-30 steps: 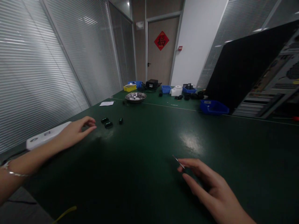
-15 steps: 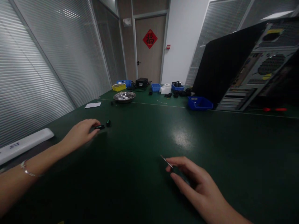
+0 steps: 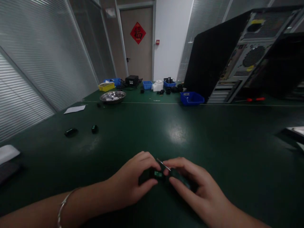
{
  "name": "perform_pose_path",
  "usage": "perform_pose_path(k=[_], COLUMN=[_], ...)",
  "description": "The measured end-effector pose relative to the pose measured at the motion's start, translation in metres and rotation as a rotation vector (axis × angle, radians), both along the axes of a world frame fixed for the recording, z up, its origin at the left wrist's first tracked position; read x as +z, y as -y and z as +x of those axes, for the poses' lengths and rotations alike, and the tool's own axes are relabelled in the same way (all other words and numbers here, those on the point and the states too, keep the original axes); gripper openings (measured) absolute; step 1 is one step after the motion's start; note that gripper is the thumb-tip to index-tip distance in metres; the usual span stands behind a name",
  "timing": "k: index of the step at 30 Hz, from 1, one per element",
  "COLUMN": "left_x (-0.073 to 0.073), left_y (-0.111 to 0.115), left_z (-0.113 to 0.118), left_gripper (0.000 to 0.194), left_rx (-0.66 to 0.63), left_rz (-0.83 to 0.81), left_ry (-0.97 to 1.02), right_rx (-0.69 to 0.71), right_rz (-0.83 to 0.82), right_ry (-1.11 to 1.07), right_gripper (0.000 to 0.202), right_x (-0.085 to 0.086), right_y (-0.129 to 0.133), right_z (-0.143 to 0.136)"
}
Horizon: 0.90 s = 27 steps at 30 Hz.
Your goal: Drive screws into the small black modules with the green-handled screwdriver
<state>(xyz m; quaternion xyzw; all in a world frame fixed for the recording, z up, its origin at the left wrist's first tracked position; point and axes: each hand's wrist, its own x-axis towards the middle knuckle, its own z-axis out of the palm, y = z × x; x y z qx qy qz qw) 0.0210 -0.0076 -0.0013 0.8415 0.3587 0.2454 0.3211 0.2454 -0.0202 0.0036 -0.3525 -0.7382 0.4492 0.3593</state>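
My left hand [image 3: 139, 177] is closed around a small black block [image 3: 158, 174] with a green face, thumb below and fingers above. My right hand [image 3: 199, 186] grips a screwdriver [image 3: 177, 177] by its dark handle. Its thin metal shaft points up and left, with the tip close to my left fingers. The hands almost meet low over the table; whether the tip touches the block I cannot tell. Farther left on the table rest two similar small dark pieces, one lying piece [image 3: 70, 132] and one shorter piece [image 3: 94, 129].
A metal dish [image 3: 112, 97] and white paper [image 3: 74, 109] lie at the back left of the green table [image 3: 133, 126]. Blue bins, among them a near bin [image 3: 192, 98], stand along the back. A black computer case [image 3: 220, 57] rises at the right, beside a red-handled tool [image 3: 256, 99].
My left hand has moved right and nearer with a small black block, up to the screwdriver. The view has turned right. My right hand keeps its hold on the screwdriver.
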Motion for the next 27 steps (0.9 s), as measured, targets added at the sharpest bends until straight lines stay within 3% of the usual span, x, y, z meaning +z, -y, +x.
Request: perform_pose_path(k=[4, 10, 17, 27], left_x=[0.000, 0.000, -0.003, 0.001], left_y=[0.000, -0.006, -0.005, -0.006], left_z=[-0.007, -0.005, -0.006, -0.010], left_gripper=[0.042, 0.018, 0.024, 0.010], left_rx=[-0.012, 0.059, 0.120, 0.258], left_rz=[-0.054, -0.076, -0.067, -0.132], left_ry=[0.033, 0.016, 0.035, 0.033], right_rx=[-0.006, 0.009, 0.011, 0.022], right_rz=[0.082, 0.217, 0.327, 0.327], right_ry=[0.019, 0.136, 0.342, 0.353], right_gripper=[0.035, 0.040, 0.041, 0.039], right_x=[-0.001, 0.000, -0.002, -0.004], right_y=[-0.003, -0.012, -0.011, -0.012], right_z=[0.004, 0.011, 0.011, 0.010])
